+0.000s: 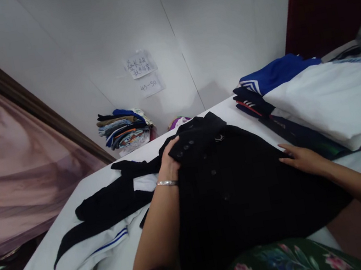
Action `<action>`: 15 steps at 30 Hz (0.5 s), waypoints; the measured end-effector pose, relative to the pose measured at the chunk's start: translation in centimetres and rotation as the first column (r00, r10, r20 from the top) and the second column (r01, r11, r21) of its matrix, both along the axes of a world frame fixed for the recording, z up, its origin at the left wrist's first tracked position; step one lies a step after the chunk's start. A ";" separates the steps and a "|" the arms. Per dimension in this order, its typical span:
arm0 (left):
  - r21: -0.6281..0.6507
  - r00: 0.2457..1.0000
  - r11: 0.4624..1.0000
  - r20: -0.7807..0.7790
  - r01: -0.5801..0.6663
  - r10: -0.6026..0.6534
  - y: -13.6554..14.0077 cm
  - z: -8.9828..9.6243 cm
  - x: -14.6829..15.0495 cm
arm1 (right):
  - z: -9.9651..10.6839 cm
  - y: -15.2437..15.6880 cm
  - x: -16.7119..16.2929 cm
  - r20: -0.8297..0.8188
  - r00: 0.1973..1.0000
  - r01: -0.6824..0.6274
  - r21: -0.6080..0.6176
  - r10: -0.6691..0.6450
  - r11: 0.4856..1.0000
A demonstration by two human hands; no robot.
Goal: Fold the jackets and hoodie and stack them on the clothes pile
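Observation:
A black buttoned coat lies front up across the white table, its collar toward the wall and its hem near my body. One sleeve is folded across the chest, with small buttons along its cuff. My left hand, with a silver bangle at the wrist, is closed on this cuff. A small silvery emblem shows on the chest. At the coat's right edge, my right hand rests with its fingers stretched out and apart. The folded sleeve hides part of the coat front.
Black garments and a white garment with blue stripes lie loosely at left. A stack of folded clothes stands at right, topped with white and blue. Another clothes pile sits beyond the table's far edge, below paper notes on the wall.

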State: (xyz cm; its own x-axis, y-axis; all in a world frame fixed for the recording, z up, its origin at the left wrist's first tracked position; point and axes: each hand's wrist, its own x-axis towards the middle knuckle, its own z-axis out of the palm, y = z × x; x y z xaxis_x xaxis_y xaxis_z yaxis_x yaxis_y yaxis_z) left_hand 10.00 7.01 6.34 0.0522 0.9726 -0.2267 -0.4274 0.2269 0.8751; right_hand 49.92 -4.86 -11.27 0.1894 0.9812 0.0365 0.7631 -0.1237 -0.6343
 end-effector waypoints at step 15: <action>0.454 0.983 0.890 0.181 -0.049 -0.038 10.9 8.0 2.1 | 9.9 -5.1 -8.2 -0.589 0.739 -0.417 -0.018 0.328 0.909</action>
